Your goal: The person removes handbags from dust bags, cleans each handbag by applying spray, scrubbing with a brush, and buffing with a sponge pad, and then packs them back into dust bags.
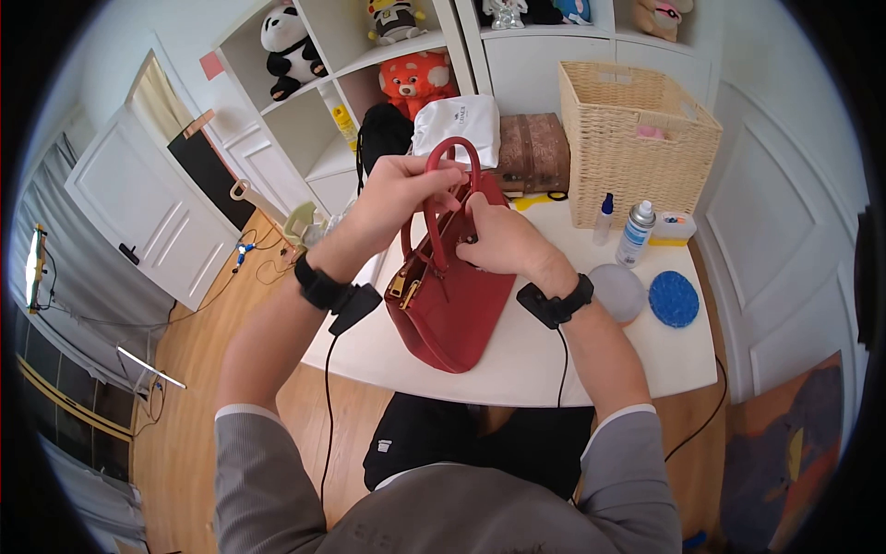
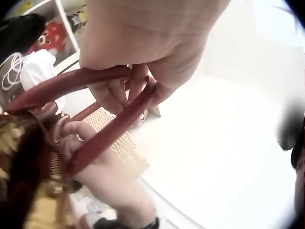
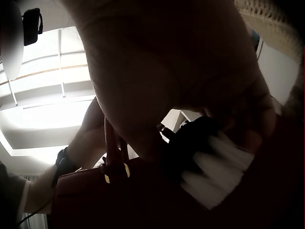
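A red handbag [image 1: 457, 319] stands on the white table, its zip and gold fittings showing at the top. My left hand [image 1: 392, 198] holds the bag's upright handle [image 2: 114, 126] with fingers curled round it. At the bag's upper right side, my right hand [image 1: 512, 240] grips a dark brush [image 3: 217, 169] with white bristles. The bristles lie against the red side of the bag in the right wrist view. Most of the brush is hidden by the right hand in the head view.
Right of the bag lie a round blue pad [image 1: 674, 299] and a translucent round lid [image 1: 616, 294]. A spray can [image 1: 636, 235], a small bottle [image 1: 604, 222] and a wicker basket [image 1: 637, 138] stand behind. A white cloth bag [image 1: 457, 127] and a brown box [image 1: 533, 152] are at the back.
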Available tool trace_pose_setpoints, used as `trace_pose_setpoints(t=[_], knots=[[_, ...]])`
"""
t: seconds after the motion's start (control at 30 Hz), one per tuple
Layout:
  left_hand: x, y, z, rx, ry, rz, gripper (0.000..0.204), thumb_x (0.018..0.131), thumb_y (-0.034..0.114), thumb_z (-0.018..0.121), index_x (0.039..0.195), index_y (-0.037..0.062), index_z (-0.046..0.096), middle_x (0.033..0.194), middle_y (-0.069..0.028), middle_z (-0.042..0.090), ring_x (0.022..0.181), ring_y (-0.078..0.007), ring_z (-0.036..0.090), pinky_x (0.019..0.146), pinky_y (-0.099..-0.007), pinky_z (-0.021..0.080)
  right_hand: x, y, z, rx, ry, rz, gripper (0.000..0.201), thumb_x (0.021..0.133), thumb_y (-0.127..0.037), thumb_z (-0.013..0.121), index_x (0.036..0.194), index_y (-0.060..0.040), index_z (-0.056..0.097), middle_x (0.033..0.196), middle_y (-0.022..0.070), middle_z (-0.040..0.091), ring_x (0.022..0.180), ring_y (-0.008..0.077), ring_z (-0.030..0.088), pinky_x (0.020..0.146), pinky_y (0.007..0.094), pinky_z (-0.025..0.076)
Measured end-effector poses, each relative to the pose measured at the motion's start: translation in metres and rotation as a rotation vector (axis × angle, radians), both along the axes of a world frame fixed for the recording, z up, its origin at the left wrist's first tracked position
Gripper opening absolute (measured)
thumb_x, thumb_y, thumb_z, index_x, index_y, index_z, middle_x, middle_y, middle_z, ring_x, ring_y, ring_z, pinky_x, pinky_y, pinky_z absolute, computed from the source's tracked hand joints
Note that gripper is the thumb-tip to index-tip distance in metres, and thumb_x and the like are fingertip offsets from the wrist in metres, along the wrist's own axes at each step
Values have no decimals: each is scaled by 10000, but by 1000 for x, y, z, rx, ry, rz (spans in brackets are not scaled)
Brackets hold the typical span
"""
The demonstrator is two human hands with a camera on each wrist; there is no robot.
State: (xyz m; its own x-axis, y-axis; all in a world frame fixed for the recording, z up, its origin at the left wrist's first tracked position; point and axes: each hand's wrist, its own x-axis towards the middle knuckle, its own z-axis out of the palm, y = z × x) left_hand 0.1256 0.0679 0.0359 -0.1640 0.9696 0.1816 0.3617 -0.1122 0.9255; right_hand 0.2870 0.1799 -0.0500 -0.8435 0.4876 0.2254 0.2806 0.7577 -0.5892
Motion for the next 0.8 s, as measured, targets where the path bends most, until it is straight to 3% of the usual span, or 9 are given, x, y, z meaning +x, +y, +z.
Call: trace_pose_setpoints(t=[0.07, 0.1, 0.2, 0.33, 0.37, 0.4, 0.63, 0.73, 0.8], knots=[[-5, 6, 9, -49, -265, 20, 254, 992, 156, 733, 1165, -26, 773, 953, -50, 769, 705, -66, 656, 683, -219, 549, 3, 0, 4, 18, -7, 1, 514, 840, -271, 750, 1172, 55, 533, 987, 259, 743, 966, 412, 744, 860, 484, 587], [-6, 8, 10, -25, -228, 131, 214, 1000, 159, 733, 1138, 3, 782, 896, -20, 744, 636, -41, 585, 586, -214, 483, 5, 0, 5, 29, -14, -6, 549, 837, -303, 754, 1192, 62, 548, 1028, 271, 749, 998, 426, 744, 897, 491, 593], [-25, 8, 20, 57, -195, 245, 181, 994, 158, 748, 1091, 10, 784, 819, 19, 685, 633, -35, 571, 562, -219, 456, 9, 5, 4, 116, 89, -47, 497, 827, -306, 755, 1152, 32, 593, 1026, 254, 752, 996, 429, 739, 894, 493, 592], [-30, 13, 24, 207, -248, 388, 155, 983, 154, 772, 1035, 8, 766, 774, 39, 622, 620, -41, 552, 572, -214, 434, 12, 6, 8, 102, 99, -97, 447, 818, -311, 760, 1107, 7, 637, 1027, 240, 754, 1000, 432, 735, 886, 501, 593], [-31, 14, 23, 225, -215, 400, 170, 981, 173, 780, 1017, 9, 755, 764, 32, 624, 615, -48, 544, 579, -213, 432, 11, 6, 9, 114, 44, -126, 480, 817, -304, 765, 1177, -9, 647, 1050, 228, 760, 1016, 415, 736, 897, 485, 589], [-31, 14, 21, 224, -215, 401, 170, 981, 173, 780, 1017, 9, 755, 764, 32, 624, 615, -48, 544, 579, -213, 432, 11, 7, 10, 125, -9, -157, 522, 816, -297, 769, 1247, -25, 658, 1073, 216, 765, 1032, 397, 737, 908, 469, 586], [-33, 20, 3, 144, -76, 365, 186, 986, 206, 779, 1007, 23, 750, 760, 23, 646, 639, -54, 560, 594, -223, 436, 10, 9, 7, 204, -33, -196, 513, 824, -292, 771, 1240, -12, 662, 1085, 219, 768, 1035, 398, 740, 910, 482, 591], [-37, 19, 6, 83, 71, 346, 217, 981, 203, 781, 1082, 14, 742, 829, 11, 671, 705, -58, 597, 657, -228, 473, 10, 8, 4, 200, 23, -231, 522, 827, -282, 777, 1249, -3, 650, 1071, 235, 765, 1015, 408, 741, 902, 491, 593], [-39, 15, 5, 34, 160, 341, 262, 974, 203, 788, 1138, 6, 733, 882, -1, 686, 751, -64, 619, 702, -235, 503, 8, 10, 2, 266, 288, -248, 407, 824, -286, 788, 1075, -4, 635, 947, 216, 761, 909, 421, 749, 828, 507, 609]])
